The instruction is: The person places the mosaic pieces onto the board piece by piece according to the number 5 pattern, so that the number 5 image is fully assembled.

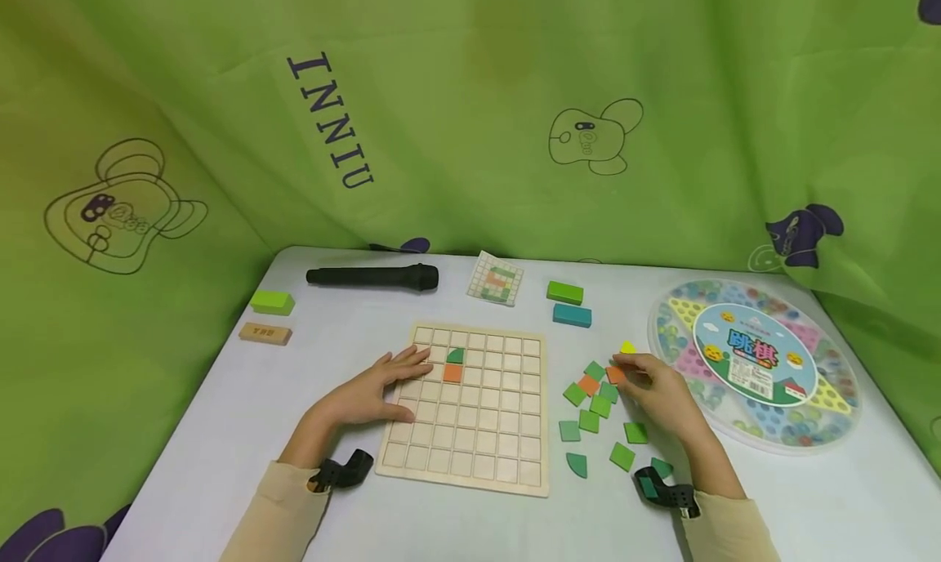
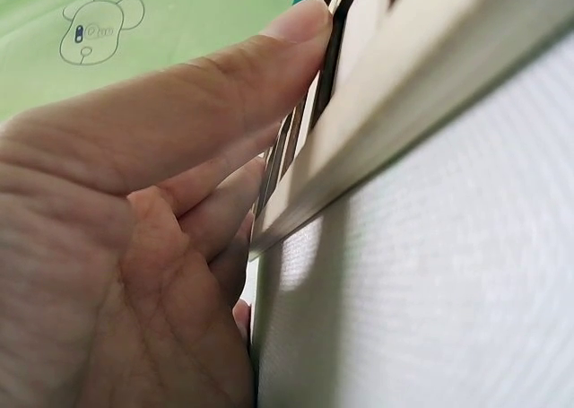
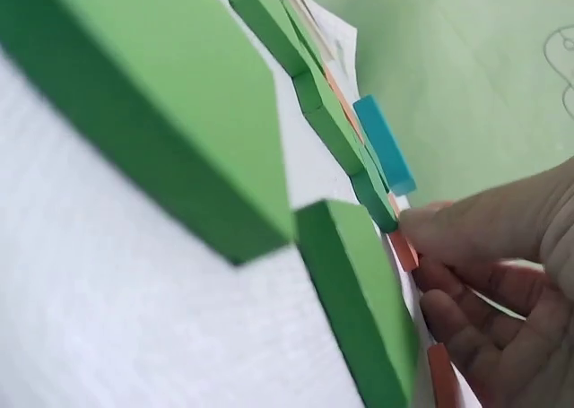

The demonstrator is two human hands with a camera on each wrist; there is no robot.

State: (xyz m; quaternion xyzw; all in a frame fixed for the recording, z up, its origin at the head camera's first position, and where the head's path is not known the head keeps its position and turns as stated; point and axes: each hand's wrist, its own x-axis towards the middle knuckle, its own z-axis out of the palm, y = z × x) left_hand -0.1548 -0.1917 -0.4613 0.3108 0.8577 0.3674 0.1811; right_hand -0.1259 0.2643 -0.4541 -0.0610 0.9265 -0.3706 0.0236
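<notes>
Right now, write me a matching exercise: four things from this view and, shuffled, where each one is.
1. Microphone
2. Left hand
3. Right hand
4. Round game box

A. At the left edge of the board
B. Farthest right on the table
C. Beyond the board, left of the picture card
D. At an orange tile

Pairs: 1-C, 2-A, 3-D, 4-B

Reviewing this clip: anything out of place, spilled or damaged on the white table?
A black handheld microphone lies beyond the pale wooden grid board, seemingly an odd companion to the loose green square tiles. Those tiles lie at mixed angles right of the board, which seems ordinary. No spill or damage is visible.
</notes>
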